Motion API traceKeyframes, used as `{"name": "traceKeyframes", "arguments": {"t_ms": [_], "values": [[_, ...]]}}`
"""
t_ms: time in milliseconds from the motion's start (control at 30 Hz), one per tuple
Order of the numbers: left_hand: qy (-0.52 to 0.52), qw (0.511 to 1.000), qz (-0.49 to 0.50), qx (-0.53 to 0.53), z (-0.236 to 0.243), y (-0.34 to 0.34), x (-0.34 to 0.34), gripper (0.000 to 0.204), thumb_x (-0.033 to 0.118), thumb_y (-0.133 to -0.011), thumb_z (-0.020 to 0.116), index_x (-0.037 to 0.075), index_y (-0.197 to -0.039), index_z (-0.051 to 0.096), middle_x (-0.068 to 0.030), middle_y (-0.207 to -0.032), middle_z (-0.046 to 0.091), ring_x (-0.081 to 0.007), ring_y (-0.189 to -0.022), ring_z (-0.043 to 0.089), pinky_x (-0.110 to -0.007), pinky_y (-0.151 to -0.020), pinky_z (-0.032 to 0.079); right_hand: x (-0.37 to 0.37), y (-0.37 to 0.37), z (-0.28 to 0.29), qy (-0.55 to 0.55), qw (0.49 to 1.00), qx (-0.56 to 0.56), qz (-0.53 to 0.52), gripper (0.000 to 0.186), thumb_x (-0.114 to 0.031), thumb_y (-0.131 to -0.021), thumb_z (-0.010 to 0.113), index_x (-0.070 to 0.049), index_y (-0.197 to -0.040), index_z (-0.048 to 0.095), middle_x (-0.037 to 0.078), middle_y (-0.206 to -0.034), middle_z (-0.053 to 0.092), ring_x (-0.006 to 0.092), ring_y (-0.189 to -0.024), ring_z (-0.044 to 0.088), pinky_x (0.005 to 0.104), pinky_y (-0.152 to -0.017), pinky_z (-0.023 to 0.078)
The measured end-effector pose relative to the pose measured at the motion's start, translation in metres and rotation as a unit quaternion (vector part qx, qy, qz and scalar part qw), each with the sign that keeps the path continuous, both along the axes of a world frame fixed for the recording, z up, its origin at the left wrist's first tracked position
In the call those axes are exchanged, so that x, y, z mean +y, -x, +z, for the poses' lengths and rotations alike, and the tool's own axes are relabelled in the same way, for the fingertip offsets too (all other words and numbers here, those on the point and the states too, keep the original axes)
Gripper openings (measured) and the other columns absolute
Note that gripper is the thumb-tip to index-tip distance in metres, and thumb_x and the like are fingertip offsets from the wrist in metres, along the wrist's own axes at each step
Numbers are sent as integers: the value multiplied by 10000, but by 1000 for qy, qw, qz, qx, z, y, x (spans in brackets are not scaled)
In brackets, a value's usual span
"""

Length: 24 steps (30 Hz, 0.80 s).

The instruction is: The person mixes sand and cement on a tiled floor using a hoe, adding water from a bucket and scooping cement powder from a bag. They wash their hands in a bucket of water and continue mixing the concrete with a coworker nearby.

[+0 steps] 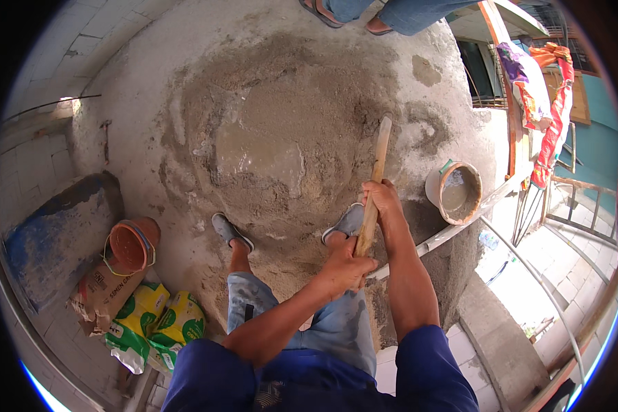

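Note:
Both my hands grip a long wooden tool handle (pixel 380 161) that slants up and away over the heap. My right hand (pixel 383 199) wraps around its middle, and my left hand (pixel 347 266) closes on it lower down, nearer my body. At the far end of the handle, the tool's head cannot be made out. Beneath and ahead lies a wide heap of grey-brown mortar mix (pixel 316 103) on the concrete floor. A shallow pool of cloudy water (pixel 257 154) sits in its middle. My shoes stand on the near edge of the heap.
A mortar-crusted bucket (pixel 459 194) with wet contents stands right, beside a long pale pole (pixel 453 237). To the left are an orange bucket (pixel 132 248), a brown paper sack (pixel 103 292), yellow-green bags (pixel 178 319) and a blue container (pixel 62 230). Another person's feet (pixel 323 12) show at the far edge.

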State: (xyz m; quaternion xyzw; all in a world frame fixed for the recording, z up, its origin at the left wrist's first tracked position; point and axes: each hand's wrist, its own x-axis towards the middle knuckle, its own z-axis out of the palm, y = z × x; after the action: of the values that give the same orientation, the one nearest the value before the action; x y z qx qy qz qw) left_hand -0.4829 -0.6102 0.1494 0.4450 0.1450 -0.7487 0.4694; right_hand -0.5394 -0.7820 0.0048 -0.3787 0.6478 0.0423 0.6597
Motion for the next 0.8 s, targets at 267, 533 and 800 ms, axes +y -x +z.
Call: {"name": "traceKeyframes", "arguments": {"t_ms": [267, 533, 800], "values": [[72, 984, -147, -74, 98, -32, 99, 681, 179, -871, 667, -18, -1423, 319, -57, -820, 507, -107, -549, 509, -275, -479, 434, 29, 7, 29, -128, 959, -73, -244, 230, -199, -847, 770, -121, -938, 573, 24, -703, 562, 156, -538, 547, 327, -493, 494], [56, 991, -111, -45, 171, -85, 183, 660, 188, -907, 670, -36, -1417, 316, -48, -819, 509, -99, -558, 518, -270, -489, 422, 128, -46, 66, -201, 960, -51, -189, 170, -119, -866, 713, -110, -876, 544, 4, -688, 529, 130, -544, 527, 303, -488, 470], [23, 976, -108, -185, 153, -136, 289, 710, 214, -861, 734, -20, -1428, 375, -66, -842, 555, -153, -650, 578, -313, -607, 488, 220, -176, 57, -181, 967, -121, -130, 155, -110, -874, 698, -103, -879, 543, 21, -726, 536, 148, -581, 549, 320, -504, 486]]}}
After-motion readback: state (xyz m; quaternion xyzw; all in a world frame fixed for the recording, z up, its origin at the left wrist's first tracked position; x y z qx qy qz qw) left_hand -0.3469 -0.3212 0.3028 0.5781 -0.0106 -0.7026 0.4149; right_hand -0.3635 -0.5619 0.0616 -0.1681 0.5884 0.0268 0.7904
